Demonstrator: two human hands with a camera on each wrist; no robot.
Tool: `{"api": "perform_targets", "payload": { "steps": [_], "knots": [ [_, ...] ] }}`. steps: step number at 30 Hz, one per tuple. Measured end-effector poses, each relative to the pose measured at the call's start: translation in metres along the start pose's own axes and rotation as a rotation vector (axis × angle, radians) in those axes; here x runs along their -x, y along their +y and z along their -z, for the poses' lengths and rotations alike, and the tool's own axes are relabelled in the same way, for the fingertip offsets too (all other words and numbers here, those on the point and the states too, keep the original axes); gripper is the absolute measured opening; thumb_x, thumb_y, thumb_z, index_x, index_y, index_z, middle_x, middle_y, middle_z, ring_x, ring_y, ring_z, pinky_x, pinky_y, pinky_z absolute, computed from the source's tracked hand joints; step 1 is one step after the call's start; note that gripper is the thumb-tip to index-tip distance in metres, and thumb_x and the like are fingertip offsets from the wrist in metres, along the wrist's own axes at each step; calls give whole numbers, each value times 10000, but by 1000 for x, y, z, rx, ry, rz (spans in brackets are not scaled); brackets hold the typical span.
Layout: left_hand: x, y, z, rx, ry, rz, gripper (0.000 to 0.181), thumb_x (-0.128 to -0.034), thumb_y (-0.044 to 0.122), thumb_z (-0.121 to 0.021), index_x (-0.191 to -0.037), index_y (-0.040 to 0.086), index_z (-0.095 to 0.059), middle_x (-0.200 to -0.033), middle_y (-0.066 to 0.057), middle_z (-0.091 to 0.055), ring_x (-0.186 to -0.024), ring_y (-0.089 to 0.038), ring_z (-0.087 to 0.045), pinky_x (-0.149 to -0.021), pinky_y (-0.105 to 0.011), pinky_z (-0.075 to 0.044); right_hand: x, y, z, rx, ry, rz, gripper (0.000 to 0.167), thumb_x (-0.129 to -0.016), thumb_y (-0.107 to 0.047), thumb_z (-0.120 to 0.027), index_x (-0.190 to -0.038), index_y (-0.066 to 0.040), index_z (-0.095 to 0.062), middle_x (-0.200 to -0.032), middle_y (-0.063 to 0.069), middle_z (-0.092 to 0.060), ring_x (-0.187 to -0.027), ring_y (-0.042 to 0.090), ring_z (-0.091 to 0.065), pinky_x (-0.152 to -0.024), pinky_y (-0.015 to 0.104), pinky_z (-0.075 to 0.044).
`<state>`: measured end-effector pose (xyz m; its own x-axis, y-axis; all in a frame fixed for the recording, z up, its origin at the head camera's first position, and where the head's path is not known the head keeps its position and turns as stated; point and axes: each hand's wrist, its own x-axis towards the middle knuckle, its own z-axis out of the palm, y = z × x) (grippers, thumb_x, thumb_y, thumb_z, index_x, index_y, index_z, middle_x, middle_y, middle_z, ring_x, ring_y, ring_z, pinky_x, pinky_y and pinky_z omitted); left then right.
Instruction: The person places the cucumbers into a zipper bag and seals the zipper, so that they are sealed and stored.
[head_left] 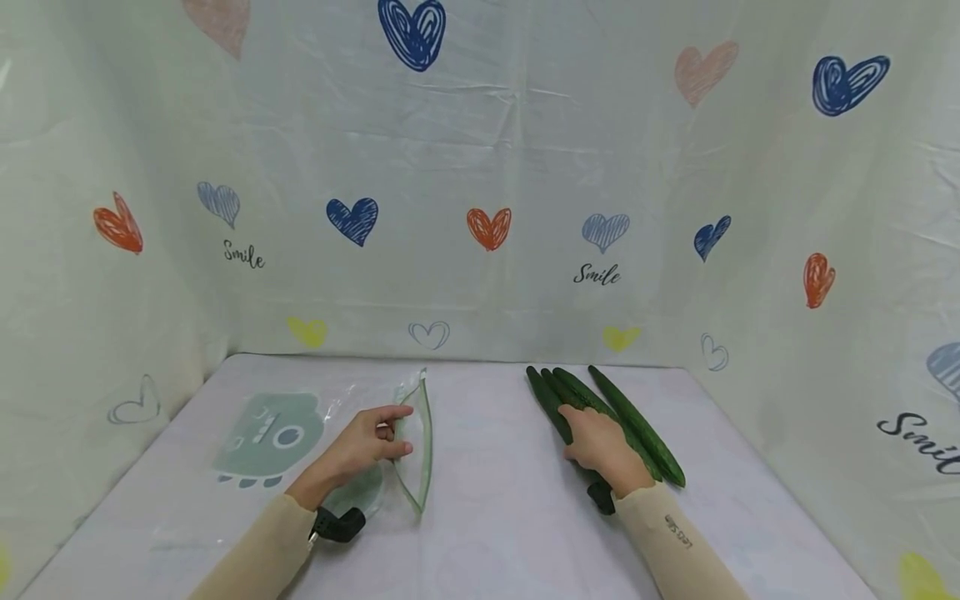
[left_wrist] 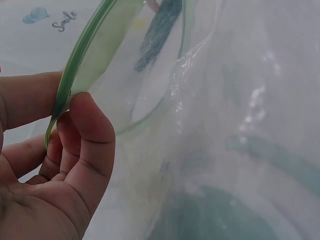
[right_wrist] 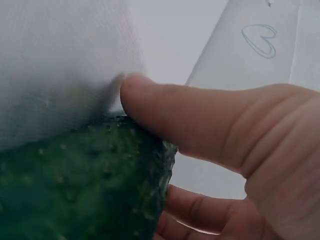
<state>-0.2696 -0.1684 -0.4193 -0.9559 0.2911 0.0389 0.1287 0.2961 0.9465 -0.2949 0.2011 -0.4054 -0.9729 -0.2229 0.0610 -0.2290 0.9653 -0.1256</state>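
A clear zip bag (head_left: 273,437) with a green-edged mouth and a printed green cartoon figure lies at the left of the table. The left hand (head_left: 367,442) holds the rim of its mouth, which gapes in a narrow oval; in the left wrist view the fingers (left_wrist: 92,125) pinch the green strip (left_wrist: 75,65). Several long dark green cucumbers (head_left: 637,425) lie side by side at the right. My right hand (head_left: 603,442) grips the leftmost one (head_left: 546,400), the thumb (right_wrist: 165,107) along one side of a cucumber (right_wrist: 90,175) and fingers curled on the other.
A white cloth covers the table (head_left: 487,500). Behind it and at both sides hangs a pale curtain (head_left: 450,150) with printed hearts and "Smile" lettering. Black straps with small devices sit at both wrists.
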Motion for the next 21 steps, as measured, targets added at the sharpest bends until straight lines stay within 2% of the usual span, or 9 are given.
{"api": "perform_targets", "payload": {
  "steps": [7, 9, 11, 14, 16, 18, 21],
  "knots": [
    [1, 0, -1, 11, -5, -1, 636, -803, 28, -749, -1362, -72, -462, -717, -15, -415, -632, -106, -439, -600, -271, -477, 1, 3, -1, -51, 5, 31, 565, -787, -114, -768, -1311, -55, -564, -1207, 153, -613, -1085, 355, -576, -834, 486, -492],
    [1, -1, 0, 15, -13, -7, 640, -805, 37, -750, -1365, -73, -458, -706, -16, -418, -629, -113, -448, -610, -284, -487, 2, 2, -2, -107, -11, 37, 569, -789, -115, -764, -1320, -74, -564, -1241, 148, -597, -1079, 338, -578, -804, 477, -497],
    [1, -2, 0, 19, -17, -14, 644, -808, 44, -749, -1369, -69, -455, -698, -19, -421, -626, -122, -455, -615, -295, -492, 2, 0, -2, -177, -34, 60, 574, -793, -124, -763, -1331, -107, -562, -1208, 122, -609, -978, 269, -600, -741, 429, -497],
    [1, -2, 0, 18, -19, -14, 648, -809, 47, -749, -1374, -64, -452, -694, -17, -411, -624, -122, -442, -613, -296, -488, 2, -5, -2, -280, -100, 169, 572, -813, -133, -755, -1348, -138, -551, -1120, 76, -617, -863, 184, -566, -654, 362, -458],
    [1, -1, 0, 14, -17, -9, 646, -811, 42, -746, -1377, -60, -451, -689, -17, -407, -620, -121, -438, -610, -294, -484, 3, -10, -2, -304, -144, 269, 562, -831, -143, -745, -1355, -148, -543, -1072, 29, -607, -844, 154, -547, -654, 334, -445],
    [1, -1, 0, 10, -15, -6, 637, -817, 32, -737, -1378, -57, -450, -689, -16, -404, -620, -119, -434, -608, -290, -479, 4, -15, -2, -300, -170, 352, 545, -843, -139, -735, -1353, -147, -543, -1084, 20, -601, -922, 172, -560, -699, 339, -461],
    [0, -2, -1, 2, -11, -3, 623, -821, 19, -727, -1376, -55, -453, -687, -13, -404, -621, -118, -433, -604, -287, -475, 6, -20, -4, -255, -160, 399, 525, -841, -125, -734, -1336, -134, -558, -1114, 24, -601, -1009, 204, -566, -781, 365, -478]
  ]
}}
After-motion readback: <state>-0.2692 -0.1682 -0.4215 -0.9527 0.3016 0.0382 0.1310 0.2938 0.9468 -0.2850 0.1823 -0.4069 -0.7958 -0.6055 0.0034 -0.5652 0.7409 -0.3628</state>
